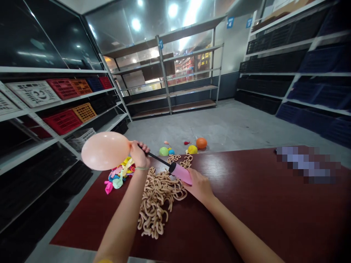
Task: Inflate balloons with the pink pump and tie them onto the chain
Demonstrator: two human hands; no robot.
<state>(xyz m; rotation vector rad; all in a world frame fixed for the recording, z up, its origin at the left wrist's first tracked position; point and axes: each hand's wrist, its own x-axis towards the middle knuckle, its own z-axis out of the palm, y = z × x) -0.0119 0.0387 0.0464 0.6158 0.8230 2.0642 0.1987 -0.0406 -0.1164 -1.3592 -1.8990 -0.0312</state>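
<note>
- Above the left edge of the surface [260, 204], your peach balloon [105, 150] hung swollen on the black nozzle of the pump [179, 172].
- Your left hand [139, 153] had its grip pinched on the neck; slackened, it could have let the balloon shoot off.
- Your right hand [199, 186] held the pink barrel in a closed grip; overpumping risked a burst.

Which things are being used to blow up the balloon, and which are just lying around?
In use: left hand, peach balloon, pink pump, right hand.
Lying about: heap of flat balloons, tan curly pile, small blown-up balloons, red crate.
</note>
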